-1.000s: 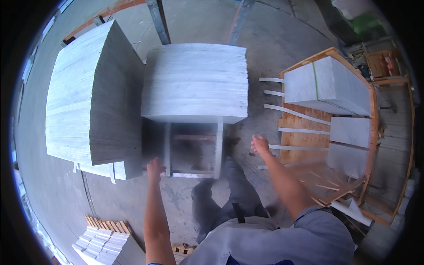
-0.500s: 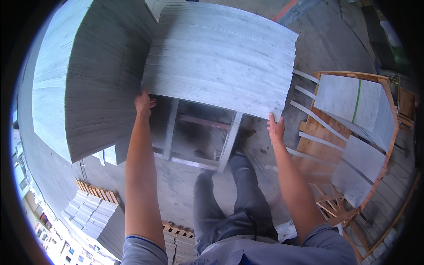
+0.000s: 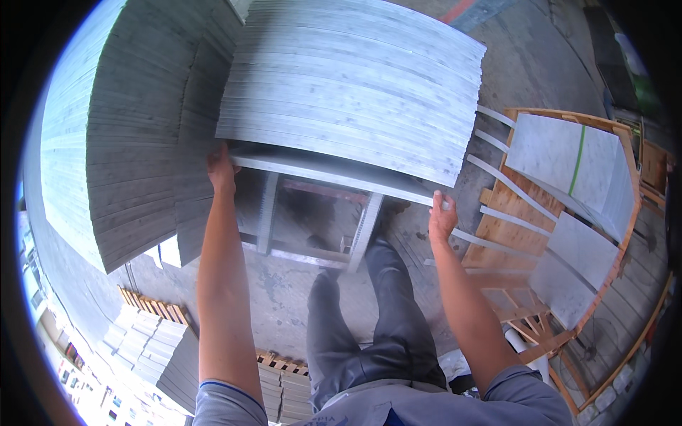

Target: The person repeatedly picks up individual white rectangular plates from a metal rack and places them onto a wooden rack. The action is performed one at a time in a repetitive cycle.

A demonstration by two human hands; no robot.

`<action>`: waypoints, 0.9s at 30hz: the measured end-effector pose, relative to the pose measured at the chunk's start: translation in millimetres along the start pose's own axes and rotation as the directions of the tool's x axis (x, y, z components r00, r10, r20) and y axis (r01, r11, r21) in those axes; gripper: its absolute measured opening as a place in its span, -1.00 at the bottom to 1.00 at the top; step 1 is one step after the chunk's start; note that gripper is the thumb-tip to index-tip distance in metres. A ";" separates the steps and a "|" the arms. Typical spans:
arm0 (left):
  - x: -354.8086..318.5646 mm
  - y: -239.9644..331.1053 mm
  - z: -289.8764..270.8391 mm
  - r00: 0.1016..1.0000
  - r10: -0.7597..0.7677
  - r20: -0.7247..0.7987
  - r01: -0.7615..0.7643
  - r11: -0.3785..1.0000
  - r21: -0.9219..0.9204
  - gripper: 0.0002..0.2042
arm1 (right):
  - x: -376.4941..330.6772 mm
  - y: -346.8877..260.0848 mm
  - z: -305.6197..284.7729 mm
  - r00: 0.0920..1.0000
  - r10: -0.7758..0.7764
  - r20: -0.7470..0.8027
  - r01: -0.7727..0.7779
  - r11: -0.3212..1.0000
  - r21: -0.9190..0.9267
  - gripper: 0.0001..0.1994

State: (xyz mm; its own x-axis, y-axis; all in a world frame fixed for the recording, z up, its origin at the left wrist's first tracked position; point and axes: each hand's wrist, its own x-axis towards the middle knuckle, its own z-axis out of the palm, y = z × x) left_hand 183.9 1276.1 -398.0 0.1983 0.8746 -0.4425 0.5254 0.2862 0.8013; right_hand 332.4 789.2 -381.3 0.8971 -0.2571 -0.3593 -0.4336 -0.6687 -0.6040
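Observation:
A stack of grey-white marble slabs [image 3: 355, 92] stands on edge on a metal frame [image 3: 312, 227] in front of me. The nearest slab [image 3: 334, 174] is pulled a little away from the stack. My left hand [image 3: 222, 170] grips its left end. My right hand [image 3: 442, 216] grips its right end. Both arms reach up and forward, and my legs in dark trousers stand below the frame.
A second, larger stack of slabs [image 3: 121, 135] leans at the left. A wooden crate [image 3: 561, 234] with pale marble tiles sits at the right. Pallets of stacked tiles [image 3: 149, 341] lie at the lower left. Concrete floor [image 3: 284, 298] underfoot.
I have come closer to the stack. Both hands rose from free air to the ends of the nearest slab and closed on it.

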 end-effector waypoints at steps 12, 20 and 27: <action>3.9 -37.7 -30.6 0.864 -0.501 0.050 0.483 0.795 -0.367 -0.54 | -85.2 -44.6 90.3 0.511 0.508 0.693 -0.790 -0.041 0.612 -0.47; 15.1 -93.8 -58.8 0.880 -0.463 0.108 0.459 0.769 -0.445 -0.48 | -96.8 -18.6 93.4 0.457 0.520 0.722 -0.793 -0.128 0.595 -0.64; -74.7 -150.4 -107.5 0.871 -0.491 -0.017 0.473 0.847 -0.244 -0.61 | -112.0 19.1 55.9 0.553 0.479 0.682 -0.796 0.062 0.603 -0.62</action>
State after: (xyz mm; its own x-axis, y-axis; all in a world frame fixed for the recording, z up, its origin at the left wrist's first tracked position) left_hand 1.1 1209.8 -442.2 -0.0992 0.6274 -0.7724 0.3370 0.7515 0.5672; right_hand 218.9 844.3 -392.4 0.2310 0.0134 -0.9729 -0.7918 0.5837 -0.1799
